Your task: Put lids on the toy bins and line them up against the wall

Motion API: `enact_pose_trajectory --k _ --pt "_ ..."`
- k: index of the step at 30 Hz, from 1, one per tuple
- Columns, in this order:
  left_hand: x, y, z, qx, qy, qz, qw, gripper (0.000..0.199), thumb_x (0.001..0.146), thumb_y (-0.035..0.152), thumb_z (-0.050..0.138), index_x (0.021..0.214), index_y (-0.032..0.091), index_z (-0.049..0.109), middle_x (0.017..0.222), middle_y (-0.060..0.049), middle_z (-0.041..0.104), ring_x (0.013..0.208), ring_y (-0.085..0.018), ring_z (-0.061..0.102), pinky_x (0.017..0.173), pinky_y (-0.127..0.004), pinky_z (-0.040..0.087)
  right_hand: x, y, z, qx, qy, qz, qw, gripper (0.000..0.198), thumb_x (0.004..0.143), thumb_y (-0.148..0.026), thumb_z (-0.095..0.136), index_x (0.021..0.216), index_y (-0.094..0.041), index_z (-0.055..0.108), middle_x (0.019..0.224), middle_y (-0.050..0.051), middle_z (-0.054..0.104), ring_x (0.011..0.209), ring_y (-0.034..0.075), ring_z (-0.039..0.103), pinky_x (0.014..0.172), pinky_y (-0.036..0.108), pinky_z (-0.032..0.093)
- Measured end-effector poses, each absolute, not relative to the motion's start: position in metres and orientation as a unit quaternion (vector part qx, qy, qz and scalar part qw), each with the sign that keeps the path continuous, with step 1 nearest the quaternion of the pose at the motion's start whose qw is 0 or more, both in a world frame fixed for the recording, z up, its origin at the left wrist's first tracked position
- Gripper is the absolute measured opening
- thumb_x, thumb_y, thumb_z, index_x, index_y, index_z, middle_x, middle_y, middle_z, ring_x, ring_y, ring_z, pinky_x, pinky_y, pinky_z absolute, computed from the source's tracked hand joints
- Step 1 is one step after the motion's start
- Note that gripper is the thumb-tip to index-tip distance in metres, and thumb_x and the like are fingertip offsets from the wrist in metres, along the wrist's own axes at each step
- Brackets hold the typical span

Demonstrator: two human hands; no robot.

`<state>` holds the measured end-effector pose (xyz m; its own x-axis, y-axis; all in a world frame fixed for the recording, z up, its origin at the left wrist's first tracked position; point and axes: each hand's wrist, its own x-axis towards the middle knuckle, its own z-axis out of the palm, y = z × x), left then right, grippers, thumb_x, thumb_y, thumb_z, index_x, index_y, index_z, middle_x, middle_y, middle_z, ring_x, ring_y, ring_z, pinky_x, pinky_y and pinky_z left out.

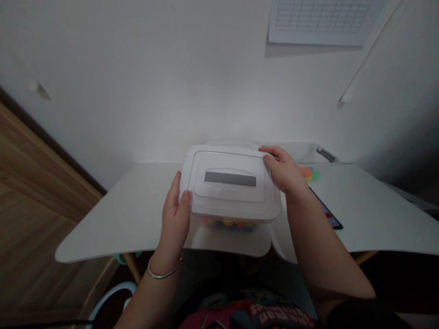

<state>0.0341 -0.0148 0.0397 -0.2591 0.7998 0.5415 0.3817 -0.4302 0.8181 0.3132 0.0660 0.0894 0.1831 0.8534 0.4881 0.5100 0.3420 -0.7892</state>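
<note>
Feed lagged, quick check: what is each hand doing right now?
Left hand: gripping the plastic box's left edge.
Right hand: gripping its far right corner.

White table (137, 205) w/ rounded corners, set against a plain white wall (137, 91). On the table's right side: dark tablet or phone (327, 212) lying flat, and behind it a small orange and green toy (308, 173). Further back, a white tray (302, 151) w/ a grey clip-like item (325, 154) at its edge. Gridded paper sheet (318, 20) hangs on the wall, top right. Wood panel (30, 192) at left.
</note>
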Motion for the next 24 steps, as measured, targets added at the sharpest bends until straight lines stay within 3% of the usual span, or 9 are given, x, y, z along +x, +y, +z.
enact_pose_trajectory --k 5,14,24 --pt "0.028 -0.011 0.032 0.637 0.528 0.546 0.129 0.052 0.093 0.045 0.049 0.14 0.021 0.053 0.144 -0.011 0.055 0.135 -0.027 0.05 0.117 -0.051 0.035 0.315 0.06 0.077 -0.604 -0.624 0.167 0.467 0.036 0.069 -0.019 0.048 0.099 -0.021 0.068 0.08 0.005 0.065 0.06 0.02 0.055 0.062 0.037 0.049" --pt "0.03 -0.012 0.026 0.65 0.555 0.514 0.077 0.057 0.093 0.042 0.047 0.142 0.015 0.047 0.145 -0.016 0.052 0.133 -0.027 0.05 0.115 -0.049 0.038 0.307 0.052 0.07 -0.607 -0.66 0.16 0.412 0.036 0.07 -0.015 0.042 0.095 -0.017 0.067 0.094 0.008 0.065 0.089 0.023 0.059 0.086 0.039 0.047" --pt "0.029 -0.018 0.033 0.696 0.548 0.459 0.075 0.047 0.095 0.044 0.042 0.127 0.015 0.061 0.142 -0.015 0.055 0.133 -0.028 0.051 0.115 -0.052 0.036 0.315 0.055 0.063 -0.634 -0.646 0.13 0.406 0.023 0.074 -0.019 0.053 0.092 -0.016 0.068 0.096 0.009 0.07 0.088 0.021 0.063 0.089 0.038 0.048"
